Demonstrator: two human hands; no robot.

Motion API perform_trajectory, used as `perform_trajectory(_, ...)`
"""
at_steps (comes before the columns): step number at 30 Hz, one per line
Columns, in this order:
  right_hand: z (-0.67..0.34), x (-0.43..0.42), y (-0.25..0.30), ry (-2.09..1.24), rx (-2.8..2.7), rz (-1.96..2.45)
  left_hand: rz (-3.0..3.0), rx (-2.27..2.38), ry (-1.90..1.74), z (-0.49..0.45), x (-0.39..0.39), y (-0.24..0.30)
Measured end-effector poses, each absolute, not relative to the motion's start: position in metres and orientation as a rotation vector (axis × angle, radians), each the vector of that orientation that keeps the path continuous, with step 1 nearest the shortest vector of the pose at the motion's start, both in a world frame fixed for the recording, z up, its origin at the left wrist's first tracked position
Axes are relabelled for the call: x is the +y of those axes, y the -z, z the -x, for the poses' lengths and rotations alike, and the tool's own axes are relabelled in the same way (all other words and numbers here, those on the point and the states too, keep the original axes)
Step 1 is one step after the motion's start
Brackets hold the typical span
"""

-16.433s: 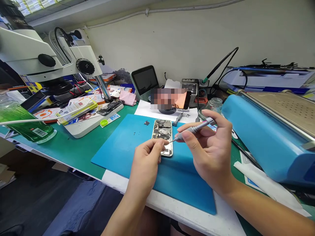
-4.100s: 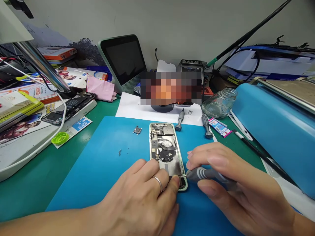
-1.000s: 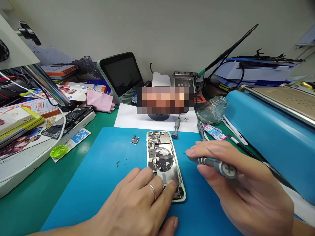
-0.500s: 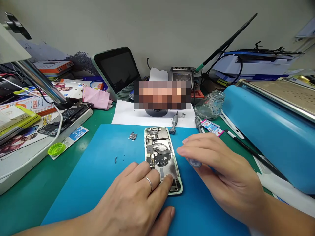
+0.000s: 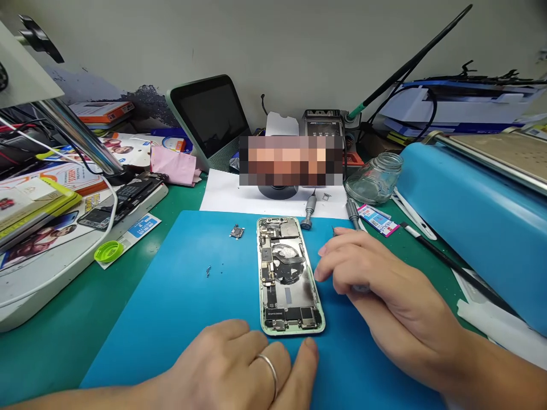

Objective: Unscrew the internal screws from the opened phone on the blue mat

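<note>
A phone [image 5: 288, 293] with its back off lies on the blue mat [image 5: 171, 319], with its circuit board, a round coil and metal parts bare. My left hand [image 5: 243, 370], ringed on one finger, rests just below the phone's near end. Its index finger is stretched out, the other fingers are bent, and nothing shows in it. To the right of the phone, my right hand [image 5: 380, 290] is closed around a small screwdriver [image 5: 361, 288]; only its grey end shows beneath the fingers. A small metal part [image 5: 237, 231] and tiny screws [image 5: 208, 271] lie left of the phone.
Beyond the phone stands another grey screwdriver [image 5: 310, 210], near a glass jar [image 5: 376, 179]. A tablet-like display [image 5: 209, 119] leans at the back. A blue machine [image 5: 470, 245] takes up the right side. A lamp stand [image 5: 85, 134] and a green cap [image 5: 108, 251] are at left.
My left hand has drawn back off the phone toward me, uncovering its lower end. My right hand's fingers have curled in more around the screwdriver. The view has shifted slightly.
</note>
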State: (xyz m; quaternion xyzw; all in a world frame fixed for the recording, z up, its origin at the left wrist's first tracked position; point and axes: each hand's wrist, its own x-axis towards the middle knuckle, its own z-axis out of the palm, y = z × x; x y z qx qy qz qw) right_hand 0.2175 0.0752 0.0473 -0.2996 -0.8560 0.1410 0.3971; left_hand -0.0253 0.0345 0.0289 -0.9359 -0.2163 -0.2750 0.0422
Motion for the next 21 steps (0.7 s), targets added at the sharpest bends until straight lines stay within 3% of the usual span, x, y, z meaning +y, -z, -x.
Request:
perform_trajectory(7,-0.219,0.075,-0.045,-0.324,-2.222,0.765,2.825,-0.767,0.661,0.026,0.034,-0.016)
perform_trajectory(21,-0.213,0.075,-0.046,-0.290,-2.252,0.903,2.822,-0.795,0.759,0.022,0.039,-0.014)
